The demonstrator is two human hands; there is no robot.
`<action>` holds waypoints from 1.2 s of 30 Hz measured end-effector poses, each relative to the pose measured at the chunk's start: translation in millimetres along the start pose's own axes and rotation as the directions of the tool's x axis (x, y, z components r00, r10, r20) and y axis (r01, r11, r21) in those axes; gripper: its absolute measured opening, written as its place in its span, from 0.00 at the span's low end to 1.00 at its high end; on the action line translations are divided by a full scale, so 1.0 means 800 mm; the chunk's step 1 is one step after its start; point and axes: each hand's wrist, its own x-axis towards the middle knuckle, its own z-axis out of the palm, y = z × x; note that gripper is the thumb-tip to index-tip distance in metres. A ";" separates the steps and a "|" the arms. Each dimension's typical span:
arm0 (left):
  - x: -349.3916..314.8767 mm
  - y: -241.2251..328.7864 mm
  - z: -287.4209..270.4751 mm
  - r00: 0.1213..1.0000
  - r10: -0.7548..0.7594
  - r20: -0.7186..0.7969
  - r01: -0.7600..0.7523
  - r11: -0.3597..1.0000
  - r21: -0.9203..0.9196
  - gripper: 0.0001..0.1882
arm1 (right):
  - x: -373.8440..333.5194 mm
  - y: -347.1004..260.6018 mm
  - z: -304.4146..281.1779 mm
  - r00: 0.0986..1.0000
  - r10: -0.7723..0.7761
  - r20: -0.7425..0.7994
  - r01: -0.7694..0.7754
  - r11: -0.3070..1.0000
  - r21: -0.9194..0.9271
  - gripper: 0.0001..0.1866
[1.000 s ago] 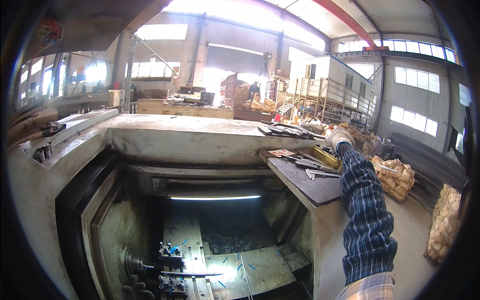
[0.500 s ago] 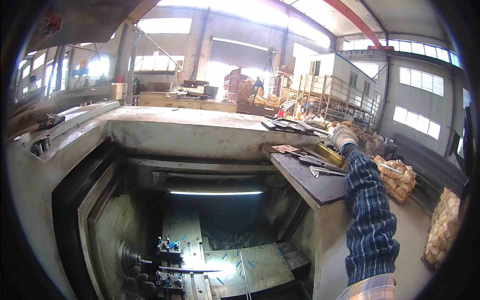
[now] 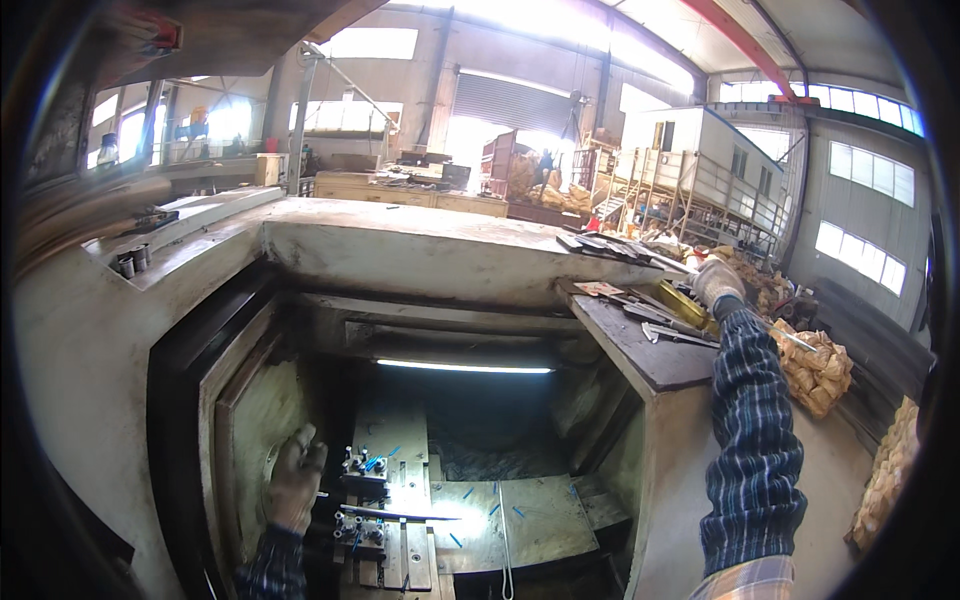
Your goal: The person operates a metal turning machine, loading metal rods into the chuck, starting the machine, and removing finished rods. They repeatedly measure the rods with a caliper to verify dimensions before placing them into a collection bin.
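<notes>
Inside the machine's work bay, my gloved left hand is in front of the round spindle on the left wall and hides most of it. Its fingers look bent and close together; what they grip, if anything, is hidden. A short bright tip pokes out beside the hand. To its right stand bolted tool holders, and a long thin dark bar lies across the lower one. Far to the right, my gloved right hand is closed around a metal rod, whose other end shows beyond my sleeve.
Knife-like metal pieces and a yellow tray lie on a dark ledge. Flat dark pieces rest on the machine top. Blue chips dot the bed. Filled sacks stand at right.
My left hand has risen from the bay's lower left to the spindle, its fingers drawing together. My right hand stays by the ledge with the rod. The whole view has shifted slightly.
</notes>
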 end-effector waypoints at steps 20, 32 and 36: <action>0.053 -0.162 0.059 0.467 -0.675 0.571 -0.652 0.173 0.738 0.18 | -0.398 0.107 -0.075 0.902 0.072 -0.425 0.294 0.618 0.729 0.20; -0.116 -0.058 0.240 0.327 -0.136 0.935 -0.619 0.717 0.321 0.16 | -0.602 0.045 -0.023 0.992 -0.071 -0.102 0.117 0.253 0.960 0.20; -0.146 -0.035 0.244 0.484 -0.244 0.840 -0.518 0.694 0.500 0.16 | -0.662 0.014 0.004 0.997 -0.026 0.069 -0.065 0.130 0.989 0.15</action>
